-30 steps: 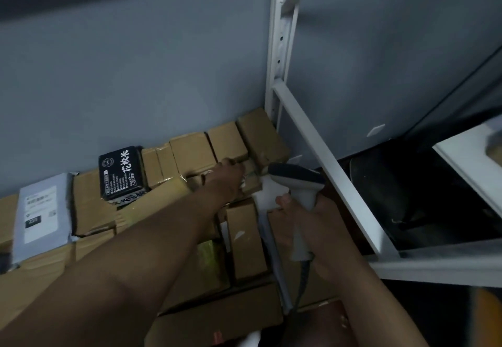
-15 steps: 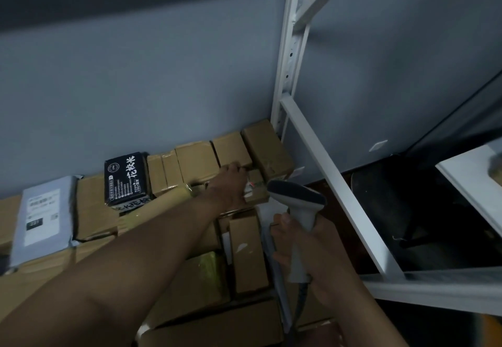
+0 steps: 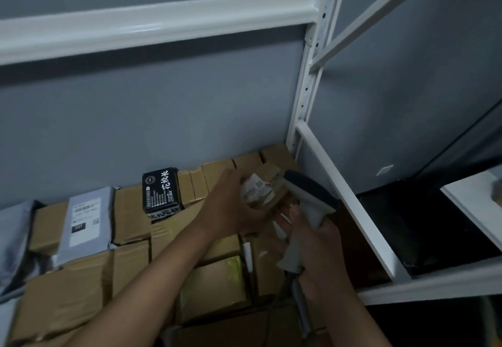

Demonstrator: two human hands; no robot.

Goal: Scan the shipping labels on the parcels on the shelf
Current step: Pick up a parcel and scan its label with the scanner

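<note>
Left hand (image 3: 231,205) grips small parcel (image 3: 267,188) lifted above shelf's back right corner, label (image 3: 254,188) tilted toward scanner (image 3: 308,211) for reading. Right hand (image 3: 317,254) curled round scanner handle, head just beside label. Remaining parcels (image 3: 130,216) packed along shelf.

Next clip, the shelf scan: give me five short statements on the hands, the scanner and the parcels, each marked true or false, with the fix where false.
1. The left hand grips a small brown parcel lifted off the pile. True.
2. The right hand is empty. False: it holds the scanner by its handle.
3. The scanner's head is close beside the held parcel. True.
4. The black box with white characters lies at the front edge of the shelf. False: it sits at the back, near the grey wall.
5. The held parcel shows a white label. True.
</note>
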